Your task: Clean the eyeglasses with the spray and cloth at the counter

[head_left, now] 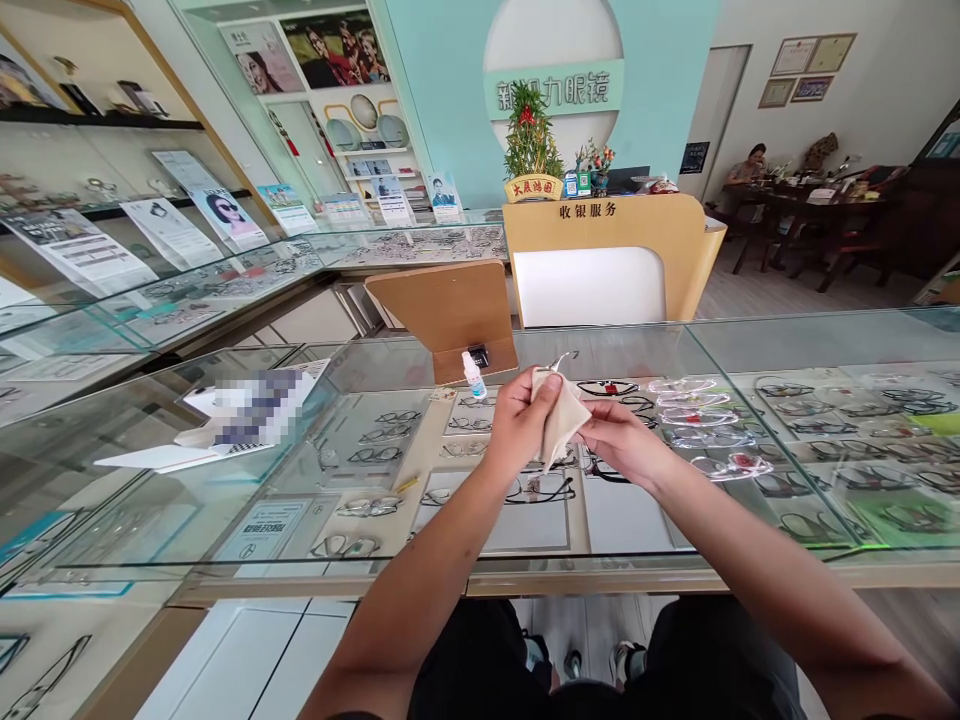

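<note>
L hand [526, 408] pinching cloth [564, 418], R hand [621, 440] gripping its R edge, both over counter [600, 580]; prob. mid-wipe, not done; bottle [473, 378] standing nearby, unheld; can't tell what's inside cloth

We observe the left-hand grip [525, 415] closed on a folded beige cloth [564, 415], thumb on top; a thin metallic piece [559, 362] projects above it. The right-hand grip [626, 440] meets the cloth's right edge; what its fingertips hold is hidden. Both are above a glass-topped display table [600, 562], with rows of eyeglass frames [551, 490] beneath the glass. We note a white spray bottle [474, 378] with a blue label near a brown upright board [450, 305], and, well left, an open white box [296, 415]. Beyond, we record a potted plant [531, 140] on a wood-toned cashier desk [600, 225].
</note>
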Demonstrator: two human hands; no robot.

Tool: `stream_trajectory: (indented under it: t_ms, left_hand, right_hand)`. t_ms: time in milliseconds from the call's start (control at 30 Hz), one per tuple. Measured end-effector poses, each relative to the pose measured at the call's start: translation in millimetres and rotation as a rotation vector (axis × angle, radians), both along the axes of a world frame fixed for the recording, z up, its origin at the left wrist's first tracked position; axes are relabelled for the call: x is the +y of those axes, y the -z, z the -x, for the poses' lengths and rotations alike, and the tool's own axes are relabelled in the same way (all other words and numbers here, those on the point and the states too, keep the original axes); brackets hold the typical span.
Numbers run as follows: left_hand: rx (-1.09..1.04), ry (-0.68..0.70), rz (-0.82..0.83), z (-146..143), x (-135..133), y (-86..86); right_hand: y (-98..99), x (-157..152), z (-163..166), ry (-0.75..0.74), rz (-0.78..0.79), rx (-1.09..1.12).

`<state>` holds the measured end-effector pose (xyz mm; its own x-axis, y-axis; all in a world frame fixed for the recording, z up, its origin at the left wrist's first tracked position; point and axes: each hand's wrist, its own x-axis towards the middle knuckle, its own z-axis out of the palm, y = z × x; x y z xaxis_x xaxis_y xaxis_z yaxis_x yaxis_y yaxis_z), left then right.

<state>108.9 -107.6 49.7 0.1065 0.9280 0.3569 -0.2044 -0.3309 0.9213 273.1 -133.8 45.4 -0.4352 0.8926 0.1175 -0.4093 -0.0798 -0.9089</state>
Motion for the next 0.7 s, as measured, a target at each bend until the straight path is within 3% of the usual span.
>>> stream_trajectory:
  t_ms: [67,200,267,500,700]
  left_hand:
    - [-0.012,0.021,0.043,3.2,2.4,-0.3]
    - [-0.017,0.291,0.102,11.3,6.5,-8.2]
    - [-0.016,0.334,0.078,10.8,5.6,-11.4]
    - [0.025,-0.033,-0.052,-1.8,-4.3,-7.2]
    - [-0.165,-0.107,0.066,18.1,11.9,-14.2]
  right_hand:
    - [-1.6,0.9,-2.8,0.001,-0.023,-0.013]
    - [-5.8,2.2,-11.0,0.081,0.052,0.049]
    - [-4.2,1.7,-10.3,0.118,0.09,0.078]
    - [12.7,-3.4,7.6,0.045,-0.062,-0.022]
    - [-8.8,-6.7,-4.7,0.116,-0.187,-0.026]
